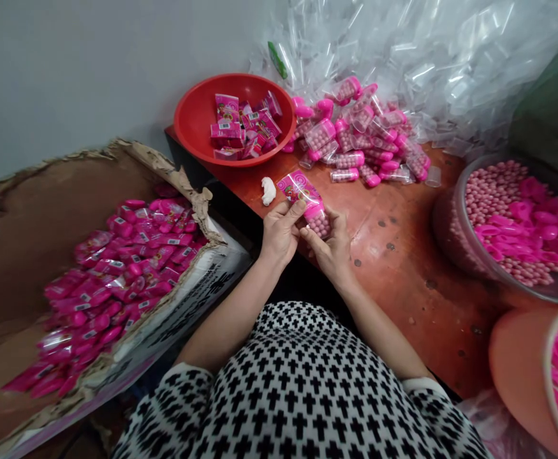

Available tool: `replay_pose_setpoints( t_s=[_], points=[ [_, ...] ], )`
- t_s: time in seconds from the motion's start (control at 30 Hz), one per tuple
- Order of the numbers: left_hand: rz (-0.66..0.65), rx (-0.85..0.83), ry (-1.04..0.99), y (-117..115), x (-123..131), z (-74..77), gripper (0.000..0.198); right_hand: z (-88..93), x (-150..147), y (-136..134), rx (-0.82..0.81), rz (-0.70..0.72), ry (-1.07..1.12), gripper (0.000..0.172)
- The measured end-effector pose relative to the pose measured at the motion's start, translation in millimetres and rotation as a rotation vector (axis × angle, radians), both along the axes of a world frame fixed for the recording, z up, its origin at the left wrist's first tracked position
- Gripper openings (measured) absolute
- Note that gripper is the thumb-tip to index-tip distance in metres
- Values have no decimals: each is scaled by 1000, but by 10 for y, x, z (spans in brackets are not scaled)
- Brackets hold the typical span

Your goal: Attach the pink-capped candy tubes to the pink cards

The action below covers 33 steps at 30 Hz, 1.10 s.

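In front of my body, both hands are closed around one small clear bottle (319, 225) filled with pink balls, its pink cap end turned away from me. A printed pink wrapper (298, 186) extends over that cap end. My left hand (281, 234) pinches the wrapper near the cap, thumb on top. My right hand (330, 250) wraps the lower part of the bottle from the right side. Just beyond my left hand, a small white crumpled lump (268, 191) lies by the table edge.
A red bowl (187, 121) holds printed pink packets. Filled bottles (350, 159) and clear empty containers (432, 57) are heaped behind. At right stand a tub (455, 242) of pink balls and caps and a peach bucket (518, 376). A torn carton (15, 236) of wrapped bottles sits left.
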<state>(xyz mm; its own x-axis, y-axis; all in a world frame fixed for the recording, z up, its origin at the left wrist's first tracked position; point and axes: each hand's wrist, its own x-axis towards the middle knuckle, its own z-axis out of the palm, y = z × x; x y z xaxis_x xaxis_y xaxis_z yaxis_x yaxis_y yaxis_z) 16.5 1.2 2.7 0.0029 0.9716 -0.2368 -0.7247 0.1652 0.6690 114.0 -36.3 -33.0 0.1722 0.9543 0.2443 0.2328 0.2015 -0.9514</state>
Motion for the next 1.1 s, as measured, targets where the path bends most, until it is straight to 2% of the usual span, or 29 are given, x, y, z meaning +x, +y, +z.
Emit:
replay_pose_setpoints(
  t_s=[0.23,0.43,0.63,0.77,0.87,1.0,1.1],
  points=[
    [2,58,67,12,-54,-50,27,42,-53,-7,15,-17,62,56],
    [46,80,200,0,-61,-22,24,35,-57,1,32,-22,61,55],
    [25,52,155,-26,-72,39,29,-15,-24,16,74,49,29,56],
    [3,62,163,0,-110,44,31,11,-55,14,105,9,36,53],
    [-13,71,161,33,-155,35,31,72,-98,8,37,20,164,53],
    [-111,47,181,61,-209,48,30,157,-132,6,-173,178,473,52],
    [-139,36,250,51,-196,76,30,174,-122,7,-166,118,428,53]
  ],
)
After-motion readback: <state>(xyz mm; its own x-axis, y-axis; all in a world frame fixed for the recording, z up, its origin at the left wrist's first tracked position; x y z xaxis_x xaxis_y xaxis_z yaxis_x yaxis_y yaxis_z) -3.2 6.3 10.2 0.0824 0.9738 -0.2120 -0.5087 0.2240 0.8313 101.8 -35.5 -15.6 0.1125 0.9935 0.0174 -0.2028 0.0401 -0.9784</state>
